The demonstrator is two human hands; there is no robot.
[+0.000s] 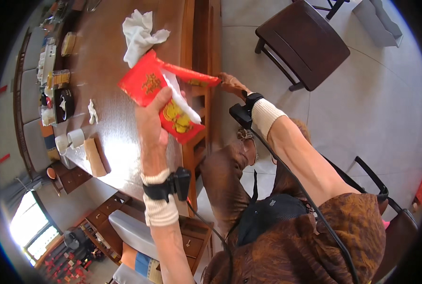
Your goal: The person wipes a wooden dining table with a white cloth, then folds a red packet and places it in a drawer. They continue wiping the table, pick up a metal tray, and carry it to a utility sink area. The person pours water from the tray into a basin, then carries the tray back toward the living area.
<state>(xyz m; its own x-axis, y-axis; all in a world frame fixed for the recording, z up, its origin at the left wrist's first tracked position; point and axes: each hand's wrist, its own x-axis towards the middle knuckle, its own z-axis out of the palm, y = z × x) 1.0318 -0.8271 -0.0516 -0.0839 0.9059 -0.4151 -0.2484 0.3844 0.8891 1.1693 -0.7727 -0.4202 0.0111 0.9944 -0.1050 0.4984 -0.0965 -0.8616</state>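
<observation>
My left hand [154, 117] grips a red soft plastic tissue pack [140, 80] with gold print, its thumb lying across the front. A long opening in the wrapper shows folded white tissues [182, 101] inside. From the pack's upper end, a red flap of wrapper [193, 76] stretches rightward, seemingly still joined there. My right hand [232, 85] pinches the flap's far end, just beyond the table's edge. Crumpled white tissue [140, 35] lies on the wooden table [115, 88] right behind the pack.
A small crumpled tissue [92, 112], a brown paper packet [94, 158] and white cups [75, 138] are on the table. Boxes and a dark round tray [63, 103] line its far side. A dark wooden stool [303, 42] and a grey bin [378, 25] stand on the tiled floor.
</observation>
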